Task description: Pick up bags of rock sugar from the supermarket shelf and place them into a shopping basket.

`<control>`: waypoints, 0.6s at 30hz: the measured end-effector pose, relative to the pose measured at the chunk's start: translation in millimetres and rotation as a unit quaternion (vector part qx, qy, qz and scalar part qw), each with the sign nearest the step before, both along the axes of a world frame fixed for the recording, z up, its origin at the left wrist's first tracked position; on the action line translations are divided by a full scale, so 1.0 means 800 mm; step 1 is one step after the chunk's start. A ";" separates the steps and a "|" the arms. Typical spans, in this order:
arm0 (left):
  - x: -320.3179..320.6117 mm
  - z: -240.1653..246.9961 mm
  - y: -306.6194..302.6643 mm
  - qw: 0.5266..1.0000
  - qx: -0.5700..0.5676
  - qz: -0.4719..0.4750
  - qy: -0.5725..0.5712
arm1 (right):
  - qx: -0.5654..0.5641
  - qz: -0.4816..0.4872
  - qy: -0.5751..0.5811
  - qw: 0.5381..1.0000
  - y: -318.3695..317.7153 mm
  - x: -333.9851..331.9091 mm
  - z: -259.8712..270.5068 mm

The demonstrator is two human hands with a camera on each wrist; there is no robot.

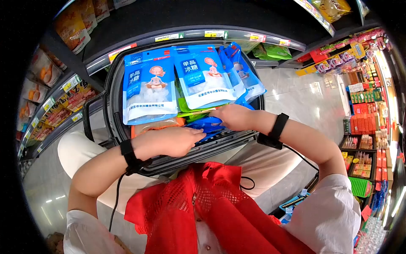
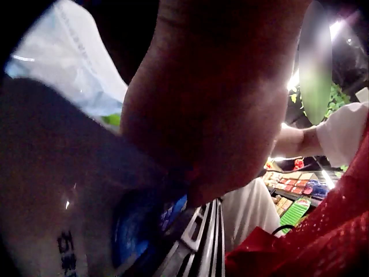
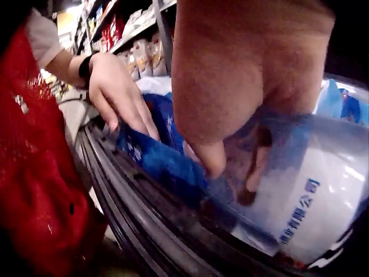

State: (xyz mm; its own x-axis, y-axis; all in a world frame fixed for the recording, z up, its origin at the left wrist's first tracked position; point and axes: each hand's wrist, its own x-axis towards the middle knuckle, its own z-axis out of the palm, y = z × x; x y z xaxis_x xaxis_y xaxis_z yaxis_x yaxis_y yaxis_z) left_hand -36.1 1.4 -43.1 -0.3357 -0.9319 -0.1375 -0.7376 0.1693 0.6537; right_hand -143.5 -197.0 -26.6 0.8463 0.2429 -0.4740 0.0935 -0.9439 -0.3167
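A black shopping basket (image 1: 115, 84) sits before me, filled with bags. Just inside its near rim, my right hand (image 1: 234, 117) grips a blue and clear bag of lump sugar (image 3: 311, 173), thumb on the front and fingers hidden behind. At the same bag's other end, my left hand (image 1: 171, 142) holds the blue edge, its fingers reaching behind it in the right wrist view. Two upright-printed lump sugar bags (image 1: 150, 91) lie on top of the pile. Another blue bag (image 1: 243, 74) leans at the right. Under them show a green bag (image 1: 186, 106) and an orange-edged bag (image 1: 165, 123).
Beyond the basket runs a dark shelf (image 1: 177, 19) with price tags on its edge. Packets (image 1: 78, 99) fill shelves at the left. The tiled floor (image 1: 298, 91) extends to the right, toward a rack of red boxes (image 1: 363, 120). The knees flank the basket.
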 end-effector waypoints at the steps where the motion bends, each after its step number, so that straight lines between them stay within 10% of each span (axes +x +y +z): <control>1: 0.006 0.028 0.003 0.998 0.061 0.012 -0.009 | 0.000 0.000 0.000 1.000 0.000 0.000 0.000; 12: 0.037 0.075 0.013 0.986 -0.048 0.109 0.115 | 0.090 -0.014 0.119 0.989 -0.024 0.004 0.019; 13: 0.036 0.070 0.012 0.990 -0.042 0.089 0.102 | 0.110 -0.034 0.267 0.957 -0.023 0.011 0.017; 18: 0.031 0.061 0.008 0.991 -0.012 0.060 0.118 | 0.050 0.048 0.102 0.992 -0.025 -0.013 -0.002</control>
State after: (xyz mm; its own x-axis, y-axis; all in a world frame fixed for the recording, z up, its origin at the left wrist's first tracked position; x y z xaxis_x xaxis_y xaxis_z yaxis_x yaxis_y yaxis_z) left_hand -11.0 7.5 5.8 -0.2417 -0.9693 -0.0448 -0.5805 0.1074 0.8072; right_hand -154.0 -217.3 -28.5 0.7059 0.3715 -0.6031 0.1054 -0.8971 -0.4292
